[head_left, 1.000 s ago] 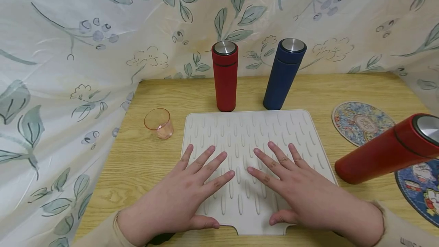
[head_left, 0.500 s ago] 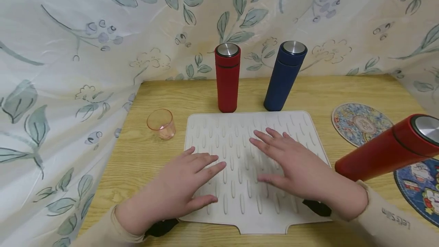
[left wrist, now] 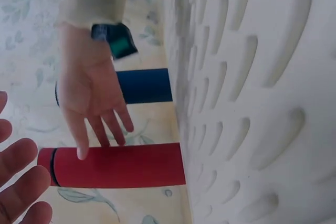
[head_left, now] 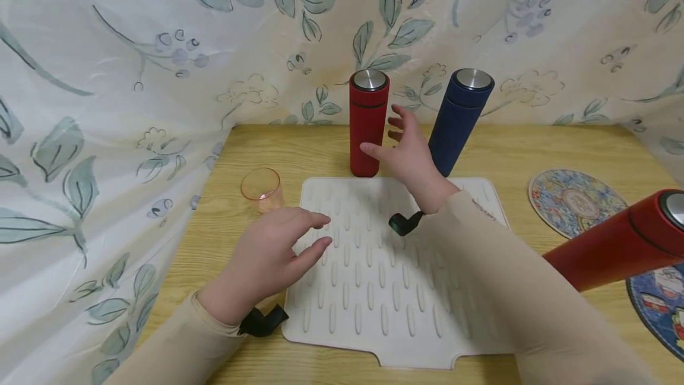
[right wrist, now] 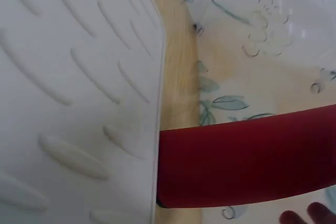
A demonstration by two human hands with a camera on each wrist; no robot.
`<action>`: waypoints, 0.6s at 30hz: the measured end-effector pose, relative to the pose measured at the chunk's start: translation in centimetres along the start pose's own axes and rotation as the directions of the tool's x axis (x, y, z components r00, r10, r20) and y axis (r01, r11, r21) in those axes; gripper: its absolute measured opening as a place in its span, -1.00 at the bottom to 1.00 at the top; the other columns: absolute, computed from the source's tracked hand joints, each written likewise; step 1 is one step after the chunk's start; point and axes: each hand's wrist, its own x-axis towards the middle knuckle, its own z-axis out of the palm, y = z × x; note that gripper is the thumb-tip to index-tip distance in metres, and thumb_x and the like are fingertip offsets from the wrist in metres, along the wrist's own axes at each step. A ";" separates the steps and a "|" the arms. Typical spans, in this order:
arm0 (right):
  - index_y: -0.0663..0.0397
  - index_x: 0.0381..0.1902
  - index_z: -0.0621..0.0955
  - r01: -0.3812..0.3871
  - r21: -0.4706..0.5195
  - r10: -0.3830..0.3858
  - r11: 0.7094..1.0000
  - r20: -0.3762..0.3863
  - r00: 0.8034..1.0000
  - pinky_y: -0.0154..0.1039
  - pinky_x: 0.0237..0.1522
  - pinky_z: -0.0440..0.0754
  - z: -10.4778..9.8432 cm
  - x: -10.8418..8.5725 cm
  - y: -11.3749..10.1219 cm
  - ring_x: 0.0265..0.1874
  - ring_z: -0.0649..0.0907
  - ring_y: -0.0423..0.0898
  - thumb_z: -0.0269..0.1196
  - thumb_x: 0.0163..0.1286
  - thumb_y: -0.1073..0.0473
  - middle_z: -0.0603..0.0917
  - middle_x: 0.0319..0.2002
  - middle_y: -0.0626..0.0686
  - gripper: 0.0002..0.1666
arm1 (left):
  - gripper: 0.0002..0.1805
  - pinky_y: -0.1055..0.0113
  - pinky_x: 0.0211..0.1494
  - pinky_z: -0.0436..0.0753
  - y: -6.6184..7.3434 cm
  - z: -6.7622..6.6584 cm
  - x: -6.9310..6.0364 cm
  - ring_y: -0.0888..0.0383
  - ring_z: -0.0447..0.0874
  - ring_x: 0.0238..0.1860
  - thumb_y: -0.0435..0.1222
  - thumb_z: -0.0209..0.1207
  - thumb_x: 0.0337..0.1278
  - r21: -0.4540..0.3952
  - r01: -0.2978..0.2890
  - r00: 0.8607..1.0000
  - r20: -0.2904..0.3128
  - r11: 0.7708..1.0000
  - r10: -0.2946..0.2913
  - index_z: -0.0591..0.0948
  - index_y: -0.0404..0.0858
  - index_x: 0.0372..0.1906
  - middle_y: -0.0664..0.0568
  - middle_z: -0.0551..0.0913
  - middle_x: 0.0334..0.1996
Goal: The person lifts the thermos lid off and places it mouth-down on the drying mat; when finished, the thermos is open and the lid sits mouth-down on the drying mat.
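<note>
A red thermos bottle [head_left: 366,129] with a steel-topped lid stands upright at the back of the white ribbed mat [head_left: 369,290]. My right hand [head_left: 410,150] reaches over the mat to its right side, fingers spread and thumb in front of it; whether skin touches the bottle I cannot tell. Just right of that hand stands a blue thermos bottle [head_left: 461,120]. Above the mat's left side hovers my left hand [head_left: 269,254], thumb and fingers apart, holding nothing. In the right wrist view the red thermos bottle [right wrist: 247,161] lies across the picture, with fingertips below it.
A clear pinkish cup [head_left: 262,189] stands beyond my left hand. On the right, another red thermos bottle [head_left: 614,239] stands near two patterned round coasters, one multicoloured [head_left: 577,201], one blue [head_left: 659,302]. A leaf-patterned cloth [head_left: 299,34] hangs behind the table.
Both hands have left their spread pose low over the mat. My right hand has moved forward to the red bottle at the back. My left has lifted and turned sideways.
</note>
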 end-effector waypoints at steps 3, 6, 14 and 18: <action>-0.25 0.79 0.10 0.009 0.044 -0.008 0.999 -0.030 1.000 0.23 0.58 0.50 0.9 1.4 0.5 0.65 0.39 0.10 0.58 0.40 0.05 0.33 0.70 0.04 0.22 | -0.68 0.15 -0.15 0.82 -0.3 0.3 0.2 0.09 0.87 -0.14 -0.30 0.57 0.15 -0.012 0.009 0.999 -0.036 1.000 -0.010 0.82 -0.22 0.01 0.05 0.90 -0.10; -0.22 0.74 0.17 0.045 0.081 -0.040 0.996 -0.052 0.998 0.22 0.56 0.51 1.6 2.1 1.0 0.59 0.45 0.08 0.59 0.40 0.08 0.40 0.64 0.04 0.16 | -0.69 0.13 -0.11 0.81 -0.6 0.5 0.6 0.07 0.87 -0.14 -0.32 0.59 0.13 -0.025 0.012 0.998 -0.057 1.000 -0.013 0.82 -0.25 -0.02 0.03 0.90 -0.13; -0.20 0.59 0.32 0.154 0.164 -0.128 0.974 -0.161 0.979 0.07 0.46 0.59 2.6 1.2 1.6 0.45 0.50 -0.03 0.59 0.39 0.11 0.52 0.49 -0.04 -0.04 | -0.73 0.07 0.00 0.80 -0.9 0.0 1.7 0.03 0.88 -0.11 -0.31 0.61 0.14 -0.047 0.049 0.996 -0.067 0.998 -0.052 0.84 -0.25 -0.07 0.00 0.89 -0.17; -0.13 0.56 0.35 0.282 0.160 -0.246 0.946 -0.214 0.945 -0.01 0.40 0.60 2.1 -0.9 1.2 0.39 0.54 -0.06 0.60 0.36 0.12 0.56 0.44 -0.04 -0.06 | -0.70 0.04 0.03 0.82 -0.7 -1.2 2.7 0.00 0.88 -0.09 -0.32 0.60 0.16 -0.063 0.046 0.995 -0.087 0.997 -0.051 0.83 -0.29 -0.02 -0.04 0.89 -0.14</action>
